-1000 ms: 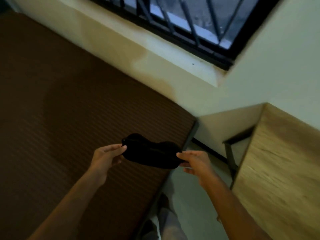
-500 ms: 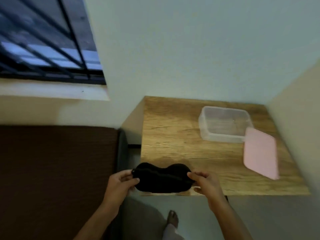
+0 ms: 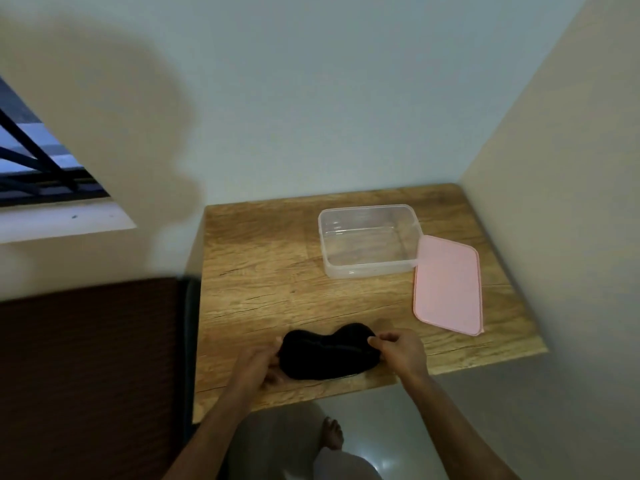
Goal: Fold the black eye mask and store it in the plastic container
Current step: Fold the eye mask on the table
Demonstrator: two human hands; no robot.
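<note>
From my feed I see the black eye mask (image 3: 327,355) lying unfolded near the front edge of the wooden surface (image 3: 263,271); I take the plastic container (image 3: 369,240) as my landmark, and the mask sits well in front of it and a little to its left; my left hand (image 3: 258,367) has its grip clamped on the mask's left end, thumb on top and fingers curled beneath; my right hand (image 3: 398,351) has its grip pinched together on the mask's right end; whether the mask rests fully on the surface or is lifted a touch, I cannot tell. The container stands open and upright, clear-walled, with nothing visible inside; the pink lid (image 3: 448,285) lies flat just right of the container and forward of it, one corner touching or nearly touching the container's right wall; a barred window (image 3: 38,168) shows far left of the container; a dark brown mattress (image 3: 90,368) lies left of the surface and well forward-left of the container; a bare foot (image 3: 332,433) stands on the floor below the surface's front edge.
</note>
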